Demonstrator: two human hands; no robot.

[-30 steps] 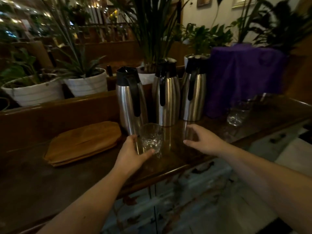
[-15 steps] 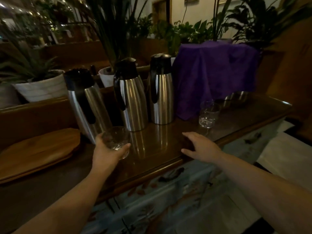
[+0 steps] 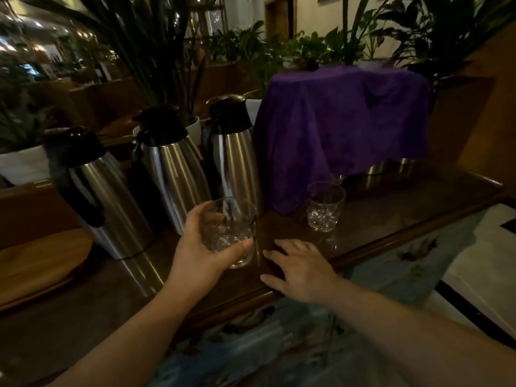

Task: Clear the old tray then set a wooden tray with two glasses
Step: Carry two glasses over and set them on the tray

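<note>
the left hand (image 3: 201, 255) is wrapped around a clear glass (image 3: 231, 233), thumb in front and fingers behind, holding it just above the dark wooden counter (image 3: 391, 216). the right hand (image 3: 301, 268) lies flat on the counter's front edge, fingers spread, gripping nothing. a second glass (image 3: 324, 208) stands by the purple cloth (image 3: 343, 127). the wooden tray (image 3: 39, 263) sits far left, beside three steel jugs (image 3: 178, 174).

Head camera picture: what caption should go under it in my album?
Left hand holds a glass by three steel jugs; right hand rests flat on the counter near another glass.
</note>
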